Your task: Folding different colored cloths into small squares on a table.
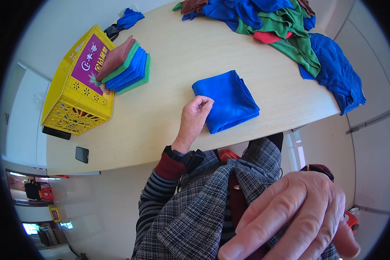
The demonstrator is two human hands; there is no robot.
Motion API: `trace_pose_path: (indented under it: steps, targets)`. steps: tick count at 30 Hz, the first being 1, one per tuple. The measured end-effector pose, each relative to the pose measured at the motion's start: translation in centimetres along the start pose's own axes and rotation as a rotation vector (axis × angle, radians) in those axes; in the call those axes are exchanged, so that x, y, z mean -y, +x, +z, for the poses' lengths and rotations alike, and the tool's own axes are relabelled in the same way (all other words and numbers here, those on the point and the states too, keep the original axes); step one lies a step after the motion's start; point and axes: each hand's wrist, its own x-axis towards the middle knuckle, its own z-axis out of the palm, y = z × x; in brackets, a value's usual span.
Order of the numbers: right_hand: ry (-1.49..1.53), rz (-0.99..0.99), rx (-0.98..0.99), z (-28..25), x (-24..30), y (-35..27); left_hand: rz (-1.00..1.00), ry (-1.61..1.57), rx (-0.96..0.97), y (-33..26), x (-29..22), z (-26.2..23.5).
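One blue cloth [227, 102] lies folded; left hand [195, 115] touches its near-left edge, fingers curled; right hand [301, 216] spread, near.

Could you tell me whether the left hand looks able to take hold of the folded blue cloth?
Probably yes: the left hand already rests at the edge of the blue cloth, with nothing between them.

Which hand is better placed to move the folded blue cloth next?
Probably the left. The left hand already rests at the edge of the folded blue cloth on the table; the right hand is off the table, near the camera.
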Motion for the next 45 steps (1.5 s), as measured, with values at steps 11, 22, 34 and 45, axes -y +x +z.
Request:
trace_pose_path:
  steps: [11,22,34,45]
  targets:
    - [-0.072,0.547,-0.396,1.0,0.8,8.9,-0.141,-0.023,0.027,0.4,-0.8,-0.6]
    - [-0.222,0.256,-0.335,3.1,1.7,7.7,-0.119,-0.032,0.07,0.6,0.2,-0.2]
    - [-0.156,0.377,-0.032,1.1,2.0,6.7,-0.145,0.016,0.082,0.4,0.7,-0.4]
    - [0.083,0.311,-0.101,0.5,3.1,8.2,-0.098,0.052,0.04,0.0,1.2,-0.7]
